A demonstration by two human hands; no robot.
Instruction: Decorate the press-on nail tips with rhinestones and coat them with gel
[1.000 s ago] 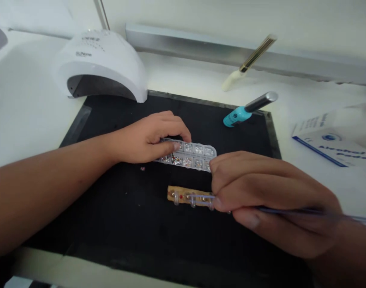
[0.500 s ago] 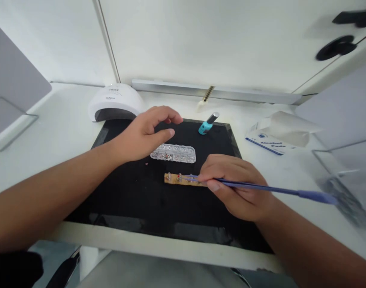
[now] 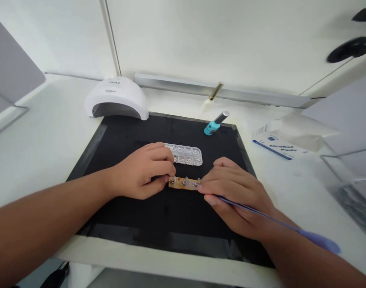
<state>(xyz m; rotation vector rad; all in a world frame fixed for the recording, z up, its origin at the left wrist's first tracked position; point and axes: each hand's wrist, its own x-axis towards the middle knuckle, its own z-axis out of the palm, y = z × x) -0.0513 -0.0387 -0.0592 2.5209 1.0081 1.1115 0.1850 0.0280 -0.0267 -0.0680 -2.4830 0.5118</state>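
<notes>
On the black mat [image 3: 123, 212] lies a short tan strip [image 3: 176, 185] carrying several small clear, gem-like pieces, one spot of red near its left end. My left hand [image 3: 148, 170] has its fingers curled, thumb and forefinger pinched at the left end of that strip. Purple tweezers [image 3: 261, 214] are gripped between the thumb and fingers of my right hand [image 3: 239, 196]. Their tips reach over the middle of the strip and look blurred; whether they hold a piece I cannot tell. Just behind the strip is a clear compartment box [image 3: 189, 155] of tiny gems, partly covered by my left hand.
A white nail lamp [image 3: 117, 94] stands at the back left. A turquoise polish bottle [image 3: 212, 127] is on the mat's far right, with a gold-handled brush [image 3: 215, 92] behind it. At right sits an alcohol pads box [image 3: 275, 146] with white paper on top.
My left hand has come down from above the box to the strip's left end and its fingers have closed. My right hand keeps hold of the tweezers, their rear end now lower. The view has shifted slightly.
</notes>
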